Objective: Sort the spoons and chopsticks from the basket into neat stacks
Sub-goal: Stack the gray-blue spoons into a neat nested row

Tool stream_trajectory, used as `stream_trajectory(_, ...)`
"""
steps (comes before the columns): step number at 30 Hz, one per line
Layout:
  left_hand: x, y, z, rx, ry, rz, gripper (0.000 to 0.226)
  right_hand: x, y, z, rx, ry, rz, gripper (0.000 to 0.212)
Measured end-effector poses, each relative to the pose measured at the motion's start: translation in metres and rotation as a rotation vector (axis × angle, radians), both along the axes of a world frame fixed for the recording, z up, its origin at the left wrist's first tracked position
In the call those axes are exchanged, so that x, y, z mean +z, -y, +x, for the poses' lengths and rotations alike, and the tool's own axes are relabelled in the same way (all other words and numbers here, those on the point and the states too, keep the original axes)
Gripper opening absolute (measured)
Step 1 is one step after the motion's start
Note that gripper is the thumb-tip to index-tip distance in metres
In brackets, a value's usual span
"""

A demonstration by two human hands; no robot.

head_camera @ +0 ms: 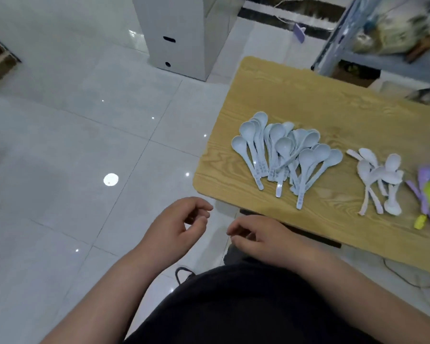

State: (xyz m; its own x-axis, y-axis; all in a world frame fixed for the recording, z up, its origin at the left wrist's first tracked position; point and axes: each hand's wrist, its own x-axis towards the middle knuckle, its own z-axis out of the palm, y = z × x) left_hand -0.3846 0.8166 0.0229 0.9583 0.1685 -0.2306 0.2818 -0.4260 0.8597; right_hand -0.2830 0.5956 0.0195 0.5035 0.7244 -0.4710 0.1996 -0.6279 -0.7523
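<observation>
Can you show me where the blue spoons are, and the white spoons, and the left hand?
blue spoons (284,146): head view, on the bowl of a spoon in mid-pile.
white spoons (392,163): head view, on the bowl of the upper right spoon.
left hand (174,227): head view, on the back of the hand.

Bare forearms, 2 hands (181,224), dark clothing (246,306).

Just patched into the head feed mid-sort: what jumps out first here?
A big fan of pale blue spoons lies spread on the wooden table, with a smaller pile of white spoons to its right. In the foreground the left hand and right hand hang loosely curled and empty, just off the table's near corner.
</observation>
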Motion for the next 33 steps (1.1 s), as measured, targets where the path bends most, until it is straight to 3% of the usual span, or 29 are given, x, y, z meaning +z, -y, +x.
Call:
stream_trajectory(4, -0.001, 0.007, 0.059, -0.137, -0.005, -0.004, 0.023, -0.004, 0.016, 0.033, -0.165, -0.039, -0.020, 0.011)
stream_trajectory(10, -0.020, 0.014, 0.137, -0.168, -0.095, 0.017, 0.025, -0.044, 0.021, 0.099, -0.357, -0.034, -0.032, 0.010)
stream_trajectory(14, -0.051, 0.004, 0.194, -0.085, -0.171, 0.190, 0.016, -0.079, 0.032, 0.142, -0.540, 0.085, -0.163, 0.039)
stream_trajectory(17, -0.076, 0.003, 0.236, -0.052, -0.248, 0.320, 0.024, -0.091, 0.045, 0.173, -0.655, 0.176, -0.247, 0.057)
stream_trajectory(23, -0.121, 0.002, 0.294, -0.104, -0.401, 0.454, 0.036, -0.109, 0.038, 0.204, -0.641, 0.204, -0.563, 0.054)
stream_trajectory(30, -0.150, -0.005, 0.320, -0.194, -0.418, 0.409, 0.019, -0.117, 0.016, 0.200, -0.801, 0.163, -0.661, 0.053)
stream_trajectory(33, -0.152, -0.016, 0.314, -0.211, -0.392, 0.272, 0.016, -0.114, 0.013, 0.197, -0.857, 0.160, -0.649, 0.052)
